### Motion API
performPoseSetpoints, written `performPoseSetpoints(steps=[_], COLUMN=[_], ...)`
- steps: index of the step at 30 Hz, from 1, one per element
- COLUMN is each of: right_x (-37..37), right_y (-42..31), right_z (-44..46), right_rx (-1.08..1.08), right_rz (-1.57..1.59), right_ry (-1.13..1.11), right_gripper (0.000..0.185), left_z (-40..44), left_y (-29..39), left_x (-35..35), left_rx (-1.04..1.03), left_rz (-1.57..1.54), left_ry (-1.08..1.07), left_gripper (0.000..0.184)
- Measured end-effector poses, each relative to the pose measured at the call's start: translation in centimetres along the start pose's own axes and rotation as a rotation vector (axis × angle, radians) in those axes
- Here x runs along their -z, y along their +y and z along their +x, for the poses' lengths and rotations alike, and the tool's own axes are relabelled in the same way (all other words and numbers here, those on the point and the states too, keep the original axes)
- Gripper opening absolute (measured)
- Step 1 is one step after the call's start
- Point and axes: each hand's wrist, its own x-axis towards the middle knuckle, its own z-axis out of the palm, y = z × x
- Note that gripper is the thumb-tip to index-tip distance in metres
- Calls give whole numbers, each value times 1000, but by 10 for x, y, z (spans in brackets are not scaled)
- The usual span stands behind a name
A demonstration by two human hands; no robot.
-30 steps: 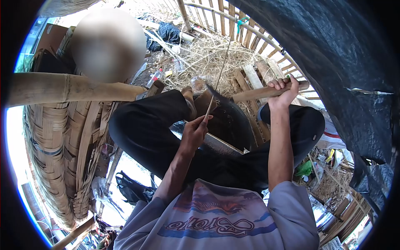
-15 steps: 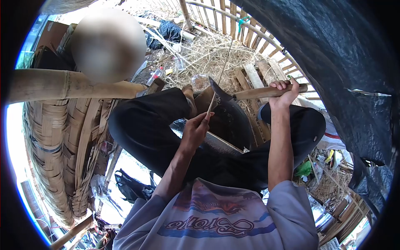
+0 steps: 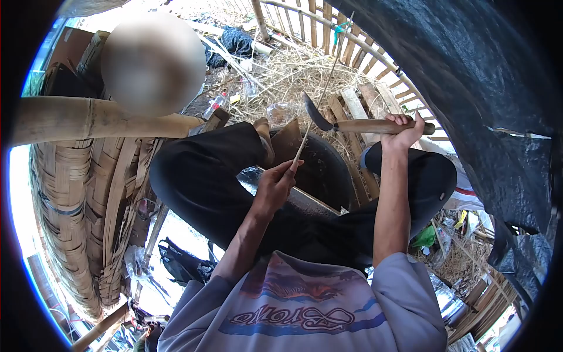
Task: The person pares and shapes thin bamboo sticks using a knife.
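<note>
My left hand (image 3: 275, 186) pinches a thin bamboo strip (image 3: 332, 67) near its lower end. The strip slants up and to the right, well past the hand. My right hand (image 3: 403, 134) is wrapped round the long wooden handle of a curved knife (image 3: 375, 127), near the handle's butt end. Its dark hooked blade (image 3: 317, 112) points left and crosses the line of the strip above my left hand; whether they touch, I cannot tell. Below the blade, a black tub (image 3: 331, 167) sits between my bent legs, with a board edge (image 3: 314, 200) across its near side.
A thick bamboo pole (image 3: 105, 121) and woven bamboo panels (image 3: 67, 217) stand on the left. Black plastic sheeting (image 3: 469, 76) hangs on the right. Ahead are wooden slats (image 3: 353, 105), straw (image 3: 287, 73) and a bamboo fence (image 3: 375, 53). A blurred round patch covers the upper left.
The knife has shifted slightly up and to the right. The strip's far end has swung up and right, while my left hand stays nearly in place.
</note>
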Motion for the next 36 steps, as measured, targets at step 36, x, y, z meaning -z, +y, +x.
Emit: performPoseSetpoints(steps=[36], right_x=[-7], right_y=[-4], right_z=[-19], right_rx=[-201], right_rz=[-232], right_ry=[-170], right_gripper=[30], left_z=[3], left_y=[-3], left_x=[2], left_rx=[-12], left_rz=[-5], left_ry=[-16], left_gripper=[31])
